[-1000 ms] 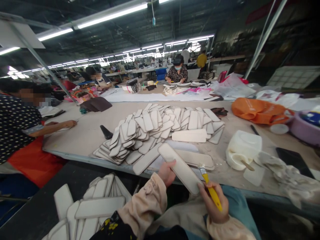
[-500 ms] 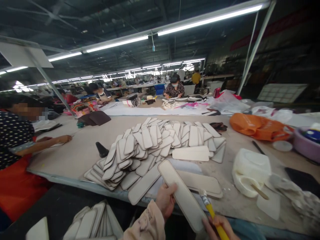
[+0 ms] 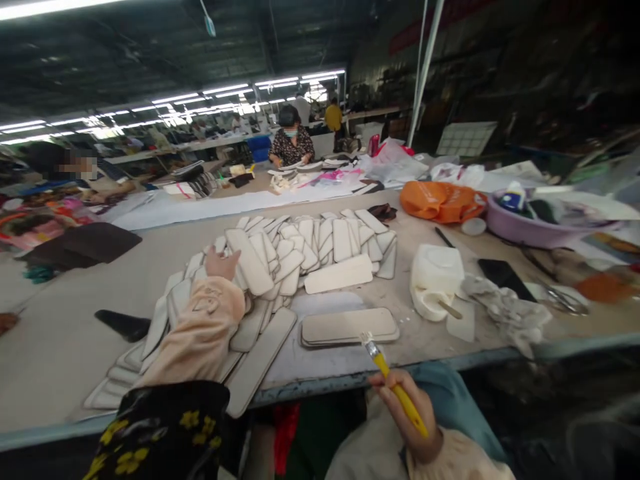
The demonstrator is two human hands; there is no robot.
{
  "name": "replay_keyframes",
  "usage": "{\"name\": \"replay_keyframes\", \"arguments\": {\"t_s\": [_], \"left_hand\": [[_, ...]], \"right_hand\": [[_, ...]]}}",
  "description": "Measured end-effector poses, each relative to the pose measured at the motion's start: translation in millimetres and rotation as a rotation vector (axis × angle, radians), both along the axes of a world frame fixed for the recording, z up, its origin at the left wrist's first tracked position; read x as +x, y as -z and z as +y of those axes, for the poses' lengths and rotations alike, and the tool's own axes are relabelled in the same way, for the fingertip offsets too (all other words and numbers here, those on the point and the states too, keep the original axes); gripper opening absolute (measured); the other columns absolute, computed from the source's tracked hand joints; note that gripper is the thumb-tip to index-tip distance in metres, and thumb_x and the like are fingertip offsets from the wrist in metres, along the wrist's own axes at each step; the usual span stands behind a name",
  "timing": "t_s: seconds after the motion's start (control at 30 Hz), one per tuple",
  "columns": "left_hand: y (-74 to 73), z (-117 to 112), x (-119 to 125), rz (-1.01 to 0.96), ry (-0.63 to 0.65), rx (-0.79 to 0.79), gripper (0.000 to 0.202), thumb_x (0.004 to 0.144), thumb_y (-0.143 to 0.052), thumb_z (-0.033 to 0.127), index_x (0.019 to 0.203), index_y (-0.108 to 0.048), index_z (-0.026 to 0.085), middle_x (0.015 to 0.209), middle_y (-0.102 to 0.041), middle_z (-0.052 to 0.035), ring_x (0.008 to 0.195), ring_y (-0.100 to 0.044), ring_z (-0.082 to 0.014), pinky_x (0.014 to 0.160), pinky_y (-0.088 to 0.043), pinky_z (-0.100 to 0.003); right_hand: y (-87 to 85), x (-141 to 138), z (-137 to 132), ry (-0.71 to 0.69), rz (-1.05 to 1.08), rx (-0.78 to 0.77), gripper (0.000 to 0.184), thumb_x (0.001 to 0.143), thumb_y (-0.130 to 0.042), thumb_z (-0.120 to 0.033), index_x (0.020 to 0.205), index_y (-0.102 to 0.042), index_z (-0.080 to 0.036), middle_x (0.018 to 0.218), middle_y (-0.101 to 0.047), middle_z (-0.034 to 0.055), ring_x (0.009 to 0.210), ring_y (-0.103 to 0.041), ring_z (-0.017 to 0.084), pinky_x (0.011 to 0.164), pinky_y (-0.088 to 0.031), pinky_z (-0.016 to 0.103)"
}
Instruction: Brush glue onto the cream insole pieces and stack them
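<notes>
My left hand (image 3: pixel 221 262) reaches forward over the table and holds a long beige padded piece (image 3: pixel 249 262) down on the big pile of similar pieces (image 3: pixel 280 253). My right hand (image 3: pixel 411 419) stays low near my lap, closed round a yellow-handled brush (image 3: pixel 393 385) whose bristles point up toward the table's edge. A small stack of flat beige pieces (image 3: pixel 349 326) lies just beyond the brush tip. A white tub (image 3: pixel 436 281) with a stick in it stands to the right of that stack.
Crumpled rag (image 3: pixel 505 308), black phone (image 3: pixel 503 276), orange bag (image 3: pixel 440 201) and a purple basin (image 3: pixel 525 229) lie on the right. A black wedge (image 3: pixel 123 324) sits at left. Other people work at the far tables. The table's front edge (image 3: pixel 450 361) runs just beyond my knees.
My left hand carried the beige piece from in front of me forward onto the pile. The view swung to the right. My right hand kept the brush.
</notes>
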State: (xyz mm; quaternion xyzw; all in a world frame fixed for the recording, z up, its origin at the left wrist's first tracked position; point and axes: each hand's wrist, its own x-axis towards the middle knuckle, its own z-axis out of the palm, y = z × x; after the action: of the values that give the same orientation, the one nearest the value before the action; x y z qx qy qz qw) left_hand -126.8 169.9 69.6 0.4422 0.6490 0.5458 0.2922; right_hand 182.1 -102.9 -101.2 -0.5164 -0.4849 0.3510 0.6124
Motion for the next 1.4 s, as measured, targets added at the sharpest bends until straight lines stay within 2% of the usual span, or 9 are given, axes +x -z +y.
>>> {"name": "replay_keyframes", "arguments": {"t_s": [0.1, 0.27, 0.33, 0.4, 0.57, 0.73, 0.97, 1.17, 1.4], "left_hand": [[27.0, -14, 7, 0.243, 0.065, 0.061, 0.047, 0.072, -0.07, 0.03, 0.114, -0.056, 0.015, 0.12, -0.059, -0.0092, 0.114, -0.054, -0.0268, 0.104, -0.037, -0.05], [134.5, -91, 50, 0.826, 0.677, 0.252, 0.055, 0.078, -0.061, 0.045, 0.126, -0.054, 0.018, 0.139, -0.047, -0.0143, 0.132, -0.039, -0.0329, 0.108, -0.034, -0.052], [166.2, -111, 61, 0.932, 0.74, 0.23, 0.069, 0.077, -0.062, 0.048, 0.135, -0.045, 0.016, 0.148, -0.034, -0.0174, 0.138, -0.025, -0.0382, 0.107, -0.032, -0.058], [181.9, -119, 67, 0.987, 0.765, 0.182, 0.077, 0.076, -0.062, 0.05, 0.141, -0.038, 0.015, 0.152, -0.026, -0.0179, 0.14, -0.017, -0.0399, 0.107, -0.029, -0.06], [183.9, -109, 69, 1.003, 0.873, 0.108, 0.082, 0.076, -0.06, 0.053, 0.144, -0.033, 0.015, 0.151, -0.029, -0.0174, 0.139, -0.022, -0.0373, 0.109, -0.03, -0.056], [188.5, -101, 66, 0.928, 0.885, 0.173, 0.073, 0.08, -0.058, 0.053, 0.14, -0.04, 0.017, 0.141, -0.045, -0.0165, 0.129, -0.041, -0.0325, 0.106, -0.036, -0.052], [193.6, -106, 61, 0.827, 0.853, 0.216, 0.069, 0.077, -0.061, 0.052, 0.136, -0.044, 0.02, 0.134, -0.051, -0.0142, 0.123, -0.049, -0.0303, 0.103, -0.042, -0.047], [193.6, -115, 55, 0.808, 0.76, 0.289, 0.069, 0.081, -0.06, 0.045, 0.141, -0.036, 0.021, 0.144, -0.038, -0.0149, 0.131, -0.04, -0.0308, 0.105, -0.041, -0.048], [201.4, -136, 35, 0.737, 0.615, 0.419, 0.026, 0.083, -0.06, 0.03, 0.108, -0.065, 0.025, 0.116, -0.06, -0.0091, 0.107, -0.058, -0.0248, 0.092, -0.051, -0.043]], "right_hand": [[-3.7, -1, 1, 0.018, 0.018, -0.057, 0.017, 0.086, -0.055, -0.039, 0.087, -0.054, -0.022, 0.08, -0.069, 0.0051, 0.067, -0.065, 0.017, 0.062, -0.054, 0.026], [-5.8, 12, 6, -0.045, -0.024, -0.05, 0.023, 0.09, -0.048, -0.038, 0.101, -0.056, -0.02, 0.069, -0.065, 0.0025, 0.059, -0.061, 0.017, 0.057, -0.051, 0.029], [-10.0, 27, 10, 0.018, -0.034, -0.027, 0.025, 0.09, -0.047, -0.038, 0.103, -0.058, -0.02, 0.065, -0.063, 0.0012, 0.055, -0.059, 0.016, 0.054, -0.05, 0.028], [-18.2, 50, 14, 0.114, -0.082, -0.023, 0.026, 0.09, -0.048, -0.039, 0.104, -0.059, -0.02, 0.063, -0.062, 0.0007, 0.054, -0.058, 0.015, 0.053, -0.049, 0.028], [-46.4, 121, 36, 0.355, -0.277, -0.091, 0.031, 0.088, -0.052, -0.046, 0.101, -0.059, -0.019, 0.061, -0.06, 0.0, 0.051, -0.055, 0.015, 0.051, -0.047, 0.028], [-60.0, 164, 65, 0.331, -0.529, -0.228, 0.041, 0.086, -0.049, -0.055, 0.097, -0.062, -0.018, 0.06, -0.062, 0.0009, 0.05, -0.055, 0.014, 0.049, -0.046, 0.027], [-52.6, 171, 99, 0.24, -0.764, -0.315, 0.044, 0.085, -0.046, -0.059, 0.097, -0.065, -0.021, 0.065, -0.068, 0.0008, 0.058, -0.064, 0.017, 0.058, -0.049, 0.027], [-43.8, 173, 113, 0.207, -0.76, -0.341, 0.046, 0.082, -0.049, -0.062, 0.096, -0.067, -0.021, 0.064, -0.069, 0.0012, 0.056, -0.064, 0.018, 0.056, -0.049, 0.029], [-50.7, 176, 100, 0.327, -0.634, -0.368, 0.055, 0.084, -0.041, -0.065, 0.098, -0.064, -0.016, 0.065, -0.068, 0.0032, 0.052, -0.058, 0.015, 0.049, -0.046, 0.026]]}}
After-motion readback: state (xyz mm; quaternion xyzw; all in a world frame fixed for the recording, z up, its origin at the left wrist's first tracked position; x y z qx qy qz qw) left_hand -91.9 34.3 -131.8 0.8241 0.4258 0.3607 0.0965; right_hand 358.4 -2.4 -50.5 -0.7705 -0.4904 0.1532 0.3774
